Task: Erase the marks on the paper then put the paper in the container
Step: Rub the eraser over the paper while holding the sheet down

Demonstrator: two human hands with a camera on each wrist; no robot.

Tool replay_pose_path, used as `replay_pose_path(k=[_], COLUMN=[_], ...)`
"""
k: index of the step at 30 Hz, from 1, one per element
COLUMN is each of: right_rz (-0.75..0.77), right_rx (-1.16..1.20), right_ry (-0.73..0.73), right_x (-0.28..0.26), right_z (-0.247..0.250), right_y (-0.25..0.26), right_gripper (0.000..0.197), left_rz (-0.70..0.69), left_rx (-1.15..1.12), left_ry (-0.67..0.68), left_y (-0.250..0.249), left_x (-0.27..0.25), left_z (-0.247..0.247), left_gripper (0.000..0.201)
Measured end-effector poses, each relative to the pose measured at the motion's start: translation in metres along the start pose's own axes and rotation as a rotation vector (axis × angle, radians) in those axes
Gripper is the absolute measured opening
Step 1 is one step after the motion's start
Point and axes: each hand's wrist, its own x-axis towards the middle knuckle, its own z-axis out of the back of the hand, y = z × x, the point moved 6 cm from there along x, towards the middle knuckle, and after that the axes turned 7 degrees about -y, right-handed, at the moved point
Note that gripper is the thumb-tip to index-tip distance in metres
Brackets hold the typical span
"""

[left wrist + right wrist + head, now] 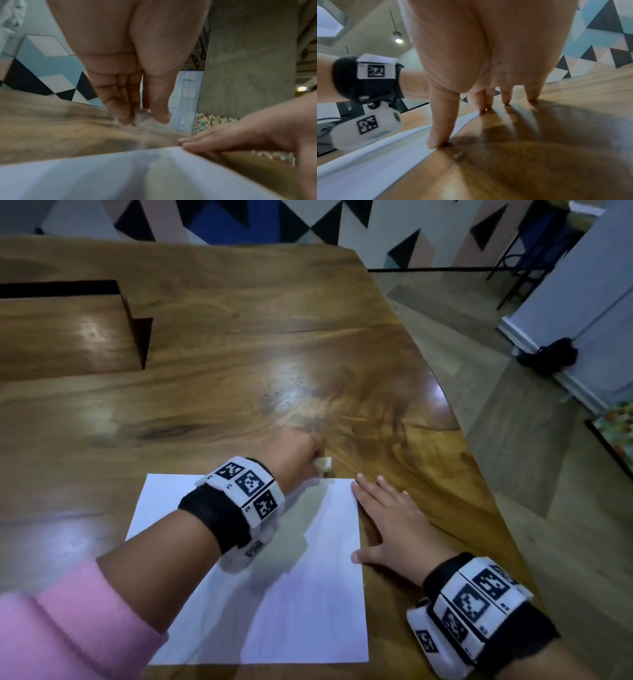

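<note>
A glossy wooden table [239, 344] with a rounded far-right corner carries a white sheet of paper [308, 594] at its near edge. The left hand [294, 460] pinches a white eraser [323, 463] just past the paper's far edge. The right hand [394, 529] lies flat, fingers straight, along the paper's right edge. A triangle-patterned wall [342, 220] stands beyond the table; grey plank floor [479, 337] lies to the right.

Table [239, 354]: glossy polished wood. Paper [308, 594]: smooth matt white. Sleeve [68, 628]: pink ribbed cloth.
</note>
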Motion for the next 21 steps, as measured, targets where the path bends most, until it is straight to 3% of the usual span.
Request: replay_pose_path(k=[5, 11, 15, 21], right_rz=[0.019, 0.049, 0.059, 0.061], right_rx=[0.016, 0.011, 0.037, 0.008], right_ry=[0.005, 0.016, 0.014, 0.015], right_x=[0.0, 0.0, 0.0, -0.002], right_z=[0.0, -0.004, -0.004, -0.003], right_y=[0.001, 0.002, 0.002, 0.005], right_gripper=[0.104, 0.099, 0.105, 0.111], left_rz=[0.141, 0.267, 0.243, 0.179], left_rx=[-0.123, -0.346, -0.407, -0.262], left_ry=[0.11, 0.111, 0.078, -0.005], left_y=[0.012, 0.024, 0.009, -0.004], left_x=[-0.035, -0.046, -0.027, -0.009], left_z=[-0.016, -0.027, -0.026, -0.023], left_gripper=[0.026, 0.017, 0.018, 0.017])
